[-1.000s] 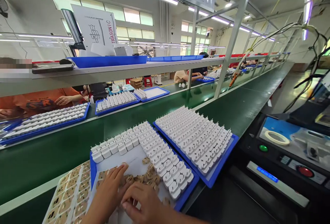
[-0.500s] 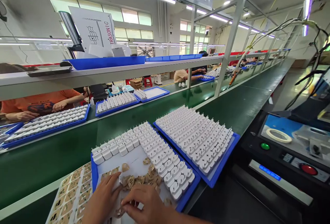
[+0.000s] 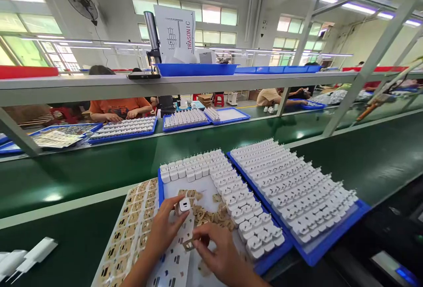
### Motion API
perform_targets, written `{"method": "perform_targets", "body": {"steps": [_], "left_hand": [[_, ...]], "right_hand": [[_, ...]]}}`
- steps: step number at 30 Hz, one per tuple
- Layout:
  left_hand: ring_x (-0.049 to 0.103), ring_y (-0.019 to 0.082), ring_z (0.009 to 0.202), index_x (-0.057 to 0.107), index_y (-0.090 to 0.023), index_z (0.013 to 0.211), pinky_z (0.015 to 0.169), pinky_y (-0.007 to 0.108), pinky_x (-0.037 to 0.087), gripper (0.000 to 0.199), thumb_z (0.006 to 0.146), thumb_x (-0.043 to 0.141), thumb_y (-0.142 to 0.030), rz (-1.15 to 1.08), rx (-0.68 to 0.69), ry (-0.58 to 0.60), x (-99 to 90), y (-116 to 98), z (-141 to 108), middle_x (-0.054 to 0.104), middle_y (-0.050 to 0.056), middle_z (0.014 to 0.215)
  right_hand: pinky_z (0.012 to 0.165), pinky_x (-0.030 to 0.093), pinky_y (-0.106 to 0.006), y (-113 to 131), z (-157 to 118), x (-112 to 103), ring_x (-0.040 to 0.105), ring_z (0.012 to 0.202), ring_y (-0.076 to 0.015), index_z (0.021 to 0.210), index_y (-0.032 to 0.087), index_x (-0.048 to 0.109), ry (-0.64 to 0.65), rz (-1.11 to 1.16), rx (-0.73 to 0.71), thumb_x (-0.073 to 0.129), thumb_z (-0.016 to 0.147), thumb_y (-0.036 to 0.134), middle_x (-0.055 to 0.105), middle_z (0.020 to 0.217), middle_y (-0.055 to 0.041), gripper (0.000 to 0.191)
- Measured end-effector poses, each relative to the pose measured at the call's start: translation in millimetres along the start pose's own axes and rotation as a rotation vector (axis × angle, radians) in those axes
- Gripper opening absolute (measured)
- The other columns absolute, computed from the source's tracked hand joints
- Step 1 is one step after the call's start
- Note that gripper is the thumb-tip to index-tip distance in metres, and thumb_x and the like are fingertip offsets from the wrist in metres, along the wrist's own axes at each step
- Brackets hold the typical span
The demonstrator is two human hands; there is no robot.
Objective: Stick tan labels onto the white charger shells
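My left hand (image 3: 167, 225) grips a small white charger housing (image 3: 184, 204) between thumb and fingers, its slotted face turned up. Between the thumb and finger of my right hand (image 3: 218, 249) is a small tan piece (image 3: 188, 244) with cut-outs. Both hands are over a blue-rimmed tray (image 3: 161, 189), where loose tan pieces (image 3: 211, 216) lie in a pile. White housings (image 3: 231, 188) with pins upward stand along its back and right side. Below my left hand lies a white sheet (image 3: 175, 258) with dark slots.
A second blue tray (image 3: 363, 210) full of white housings adjoins on the right. Sheets of tan pieces (image 3: 127, 234) lie at left, white chargers (image 3: 39, 252) at far left. Across the green belt (image 3: 82, 177), a person in orange (image 3: 122, 107) works beside other trays.
The view has swung left, bringing the far-left chargers into sight. My left hand has risen off the sheet area and now shows a white housing; a tan piece now shows in my right fingers.
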State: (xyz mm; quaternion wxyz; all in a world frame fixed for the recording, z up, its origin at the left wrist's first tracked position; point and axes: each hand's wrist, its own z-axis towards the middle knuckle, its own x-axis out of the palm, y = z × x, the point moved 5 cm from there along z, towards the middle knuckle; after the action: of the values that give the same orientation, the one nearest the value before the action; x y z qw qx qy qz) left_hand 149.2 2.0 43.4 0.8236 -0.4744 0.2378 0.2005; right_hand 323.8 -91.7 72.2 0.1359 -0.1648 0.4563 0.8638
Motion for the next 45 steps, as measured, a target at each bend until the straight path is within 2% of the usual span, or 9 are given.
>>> {"method": "perform_targets", "body": {"steps": [6,11,20,24,31,36,38,45], "left_hand": [[0.071,0.022,0.089,0.066,-0.025,0.116,0.083,0.038,0.060,0.038,0.085,0.066,-0.047,-0.048,-0.029,-0.047,-7.6,-9,0,0.072,0.005,0.109],[0.072,0.022,0.093,0.064,-0.026,0.118,0.083,0.038,0.061,0.039,0.085,0.066,-0.047,-0.074,-0.064,-0.048,-8.1,-9,-3,0.072,0.005,0.115],[0.071,0.026,0.100,0.058,-0.024,0.126,0.089,0.043,0.060,0.047,0.085,0.067,-0.046,-0.107,-0.040,-0.078,-4.5,-2,-9,0.069,0.009,0.121],[0.070,0.025,0.104,0.059,-0.021,0.124,0.092,0.042,0.059,0.044,0.085,0.069,-0.040,-0.143,-0.020,-0.077,-6.6,-13,-10,0.069,0.010,0.119],[0.065,0.022,0.109,0.061,-0.022,0.118,0.095,0.039,0.056,0.038,0.083,0.074,-0.029,-0.192,0.047,-0.054,-13.4,-33,-9,0.067,0.009,0.115],[0.065,0.021,0.107,0.059,-0.023,0.119,0.092,0.036,0.057,0.041,0.081,0.076,-0.026,-0.363,0.028,0.054,-9.2,-41,-13,0.066,0.009,0.113],[0.065,0.021,0.106,0.059,-0.022,0.118,0.091,0.036,0.057,0.041,0.081,0.076,-0.025,-0.366,0.035,0.065,-9.5,-44,-13,0.066,0.009,0.112],[0.064,0.021,0.107,0.059,-0.021,0.118,0.095,0.036,0.052,0.036,0.084,0.070,-0.019,-0.196,0.252,0.064,-15.1,-66,-11,0.068,0.009,0.111]], "right_hand": [[0.069,0.049,-0.023,5,0,-3,0.065,0.069,-0.0134,0.092,0.020,0.065,0.025,-0.015,0.008,0.058,0.090,0.024,0.070,0.079,-0.0022,0.008],[0.068,0.048,-0.023,8,-1,-6,0.065,0.069,-0.0134,0.091,0.020,0.065,0.002,-0.027,-0.031,0.055,0.092,0.024,0.070,0.077,-0.0025,0.010],[0.068,0.050,-0.023,7,-2,-2,0.064,0.068,-0.0133,0.091,0.018,0.066,-0.006,-0.010,-0.082,0.054,0.094,0.027,0.071,0.077,-0.0043,0.015],[0.066,0.050,-0.025,11,0,-5,0.063,0.068,-0.0143,0.092,0.019,0.066,-0.004,-0.002,-0.092,0.053,0.094,0.024,0.070,0.077,-0.0045,0.013],[0.068,0.052,-0.025,-4,4,-13,0.065,0.073,-0.0131,0.096,0.023,0.065,-0.058,0.077,0.102,0.059,0.092,0.016,0.071,0.084,-0.0011,0.010],[0.067,0.052,-0.025,-16,-1,-15,0.063,0.073,-0.0132,0.096,0.024,0.065,-0.106,0.187,0.266,0.060,0.092,0.021,0.068,0.083,-0.0003,0.007],[0.067,0.052,-0.026,-19,-1,-15,0.063,0.073,-0.0136,0.096,0.024,0.065,-0.111,0.225,0.303,0.061,0.092,0.023,0.067,0.082,-0.0006,0.006],[0.068,0.054,-0.029,-25,0,-15,0.064,0.072,-0.0143,0.097,0.023,0.067,-0.130,0.312,0.375,0.064,0.092,0.030,0.067,0.085,-0.0018,0.009]]}}
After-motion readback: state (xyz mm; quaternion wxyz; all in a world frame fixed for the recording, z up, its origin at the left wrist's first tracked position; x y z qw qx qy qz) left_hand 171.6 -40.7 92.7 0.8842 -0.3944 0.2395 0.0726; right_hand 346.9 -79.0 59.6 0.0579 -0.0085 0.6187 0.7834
